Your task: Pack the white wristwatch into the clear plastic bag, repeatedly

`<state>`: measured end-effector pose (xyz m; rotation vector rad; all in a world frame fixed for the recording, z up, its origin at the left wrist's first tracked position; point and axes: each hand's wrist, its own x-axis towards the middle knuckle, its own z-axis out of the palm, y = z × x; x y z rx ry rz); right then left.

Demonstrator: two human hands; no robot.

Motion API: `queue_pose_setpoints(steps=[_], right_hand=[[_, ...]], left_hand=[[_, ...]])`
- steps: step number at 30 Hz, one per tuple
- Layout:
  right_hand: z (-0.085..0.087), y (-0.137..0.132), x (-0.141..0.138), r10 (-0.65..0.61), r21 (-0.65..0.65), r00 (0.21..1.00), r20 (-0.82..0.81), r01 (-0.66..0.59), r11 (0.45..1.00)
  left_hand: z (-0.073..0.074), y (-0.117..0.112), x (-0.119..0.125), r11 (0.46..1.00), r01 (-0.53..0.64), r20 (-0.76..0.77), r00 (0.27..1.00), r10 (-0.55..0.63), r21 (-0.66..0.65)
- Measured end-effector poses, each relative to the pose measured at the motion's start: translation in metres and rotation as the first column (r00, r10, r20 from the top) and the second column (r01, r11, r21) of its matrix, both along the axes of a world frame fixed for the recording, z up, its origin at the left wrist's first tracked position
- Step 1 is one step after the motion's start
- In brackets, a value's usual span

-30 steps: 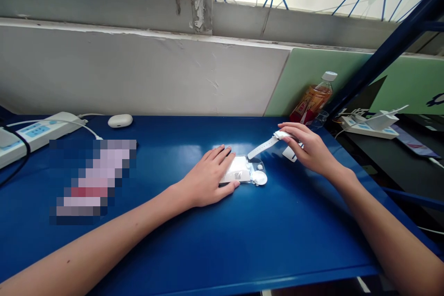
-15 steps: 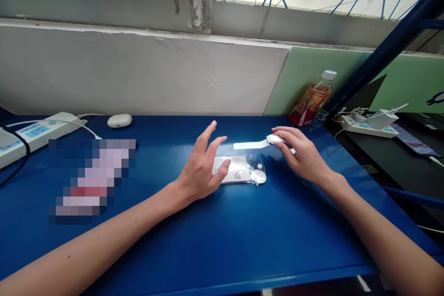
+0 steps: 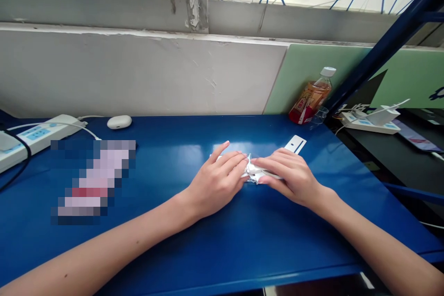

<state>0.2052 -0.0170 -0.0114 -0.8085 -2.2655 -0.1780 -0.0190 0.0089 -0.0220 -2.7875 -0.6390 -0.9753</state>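
Both hands came close together just right of centre of the frame, over the blue desk (image 3: 194, 259); the left hand (image 3: 218, 180) lay over the packet (image 3: 256, 179), its grip hidden, so I could not tell whether it was clamped; the right hand (image 3: 294, 176) pinched a white strap (image 3: 274, 175) against the packet's right end; a white card (image 3: 296, 144) lay just beyond the right hand; farther off, a white case (image 3: 120, 122) sat at middle left, a bottle (image 3: 311, 101) at upper right.
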Motion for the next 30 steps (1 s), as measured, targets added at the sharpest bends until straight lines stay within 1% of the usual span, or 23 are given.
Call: queue_pose_setpoints(steps=[2, 4, 6, 8, 9, 10, 11, 12, 13, 14, 15, 16, 17, 18, 19, 21, 22, 25, 28, 30], right_hand=[[0.004, -0.002, 0.001, -0.009, -0.064, 0.998, -0.056, 0.005, 0.998], [0.007, -0.003, 0.0, -0.017, -0.182, 0.989, -0.149, -0.011, 0.983], [0.009, -0.005, -0.001, -0.032, -0.283, 0.957, -0.287, -0.053, 0.958], [0.011, -0.003, -0.004, -0.057, -0.326, 0.9, -0.432, -0.097, 0.94], [0.011, -0.002, -0.005, -0.074, -0.347, 0.868, -0.492, -0.117, 0.931], [0.012, 0.001, -0.007, -0.096, -0.376, 0.835, -0.542, -0.138, 0.916], [0.013, 0.005, -0.01, -0.115, -0.415, 0.805, -0.582, -0.173, 0.893], [0.014, 0.01, -0.013, -0.156, -0.489, 0.771, -0.617, -0.22, 0.844], [0.016, 0.016, -0.018, -0.183, -0.547, 0.737, -0.651, -0.288, 0.786], [0.017, 0.022, -0.023, -0.195, -0.598, 0.705, -0.682, -0.384, 0.703], [0.018, 0.028, -0.028, -0.219, -0.629, 0.658, -0.72, -0.487, 0.606], [0.02, 0.035, -0.034, -0.247, -0.642, 0.613, -0.751, -0.588, 0.492], [0.021, 0.041, -0.039, -0.279, -0.628, 0.564, -0.777, -0.673, 0.391], [0.022, 0.046, -0.045, -0.31, -0.605, 0.525, -0.793, -0.74, 0.294], [0.024, 0.051, -0.049, -0.337, -0.58, 0.5, -0.798, -0.789, 0.202], [0.025, 0.058, -0.055, -0.37, -0.508, 0.443, -0.817, -0.856, 0.098], [0.025, 0.061, -0.057, -0.381, -0.48, 0.424, -0.822, -0.875, 0.059], [0.024, 0.064, -0.056, -0.407, -0.43, 0.403, -0.819, -0.902, -0.028], [0.019, 0.063, -0.052, -0.407, -0.408, 0.414, -0.814, -0.907, -0.106], [0.015, 0.062, -0.049, -0.394, -0.397, 0.418, -0.819, -0.907, -0.138]], left_hand=[[0.002, 0.001, -0.001, 0.993, 0.03, 0.015, 0.999, -0.028, -0.118], [0.005, 0.001, -0.002, 0.958, 0.088, 0.031, 0.996, -0.083, -0.273], [0.01, -0.001, -0.003, 0.886, 0.165, 0.065, 0.986, -0.152, -0.433], [0.016, -0.004, -0.002, 0.785, 0.221, 0.126, 0.975, -0.182, -0.578], [0.018, -0.006, -0.001, 0.724, 0.238, 0.164, 0.971, -0.172, -0.648], [0.021, -0.007, 0.001, 0.648, 0.257, 0.207, 0.966, -0.154, -0.717], [0.022, -0.009, 0.003, 0.555, 0.284, 0.252, 0.958, -0.135, -0.782], [0.023, -0.009, 0.005, 0.427, 0.326, 0.31, 0.944, -0.109, -0.843], [0.024, -0.01, 0.008, 0.257, 0.382, 0.374, 0.924, -0.08, -0.888], [0.023, -0.01, 0.01, 0.074, 0.425, 0.422, 0.905, -0.048, -0.902], [0.022, -0.009, 0.012, -0.07, 0.468, 0.469, 0.883, -0.006, -0.881], [0.021, -0.008, 0.014, -0.187, 0.505, 0.506, 0.861, 0.047, -0.842], [0.02, -0.007, 0.015, -0.269, 0.536, 0.529, 0.842, 0.104, -0.8], [0.019, -0.006, 0.016, -0.323, 0.565, 0.543, 0.823, 0.165, -0.759], [0.018, -0.004, 0.016, -0.369, 0.588, 0.552, 0.807, 0.211, -0.72], [0.017, -0.001, 0.016, -0.42, 0.623, 0.555, 0.781, 0.287, -0.66], [0.017, 0.0, 0.015, -0.434, 0.636, 0.553, 0.771, 0.316, -0.638], [0.016, 0.002, 0.015, -0.447, 0.661, 0.546, 0.75, 0.373, -0.602], [0.013, 0.002, 0.014, -0.463, 0.648, 0.534, 0.761, 0.369, -0.605], [0.011, 0.002, 0.014, -0.475, 0.63, 0.524, 0.776, 0.351, -0.615]])
